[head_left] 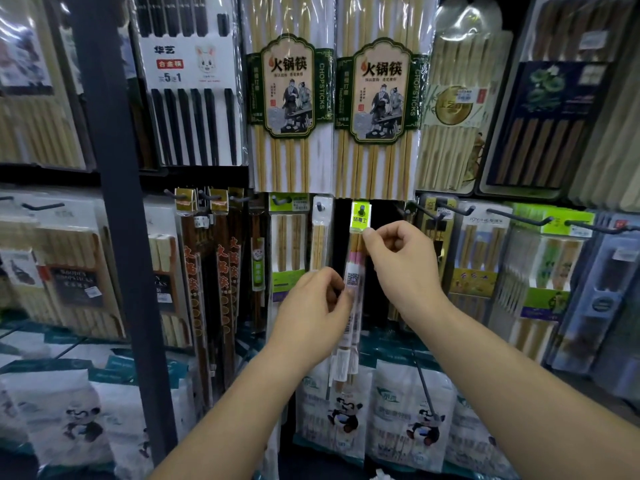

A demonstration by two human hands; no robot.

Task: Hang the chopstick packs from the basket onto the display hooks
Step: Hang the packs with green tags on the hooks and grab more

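Left hand [311,303] pinches pack [352,282] midway, right hand [398,258] pinches its header [361,218]; keep pack vertical, push header fully onto hook [361,209]

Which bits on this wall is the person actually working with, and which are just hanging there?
In the job: slim chopstick pack, left hand pinching its middle, right hand pinching its top, display hook at its green header.
Just there: hot-pot chopstick packs above, black chopstick pack, panda bags below.
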